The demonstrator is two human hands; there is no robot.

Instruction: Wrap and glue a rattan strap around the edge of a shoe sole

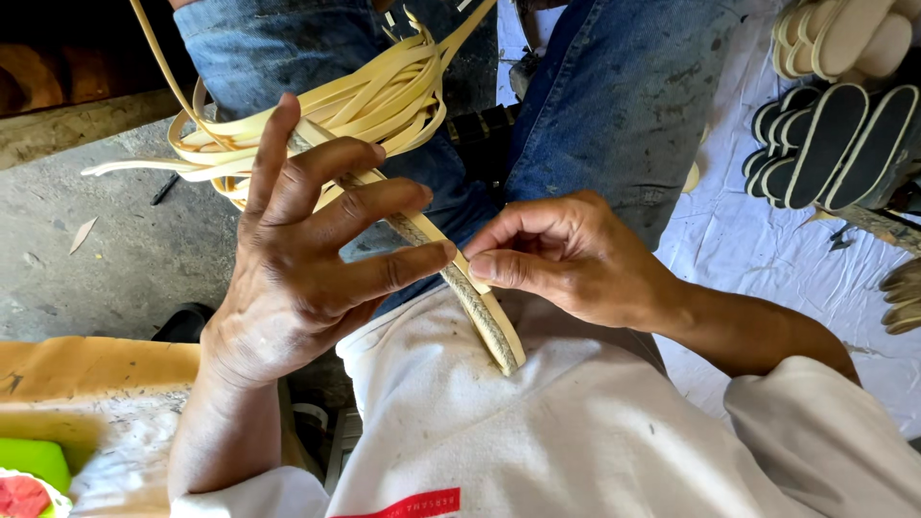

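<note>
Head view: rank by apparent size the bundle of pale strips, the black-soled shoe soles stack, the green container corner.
1. bundle of pale strips, spread across the lap behind the left hand
2. black-soled shoe soles stack, partly cut off at the edge, so unsure
3. green container corner, mostly out of frame
</note>
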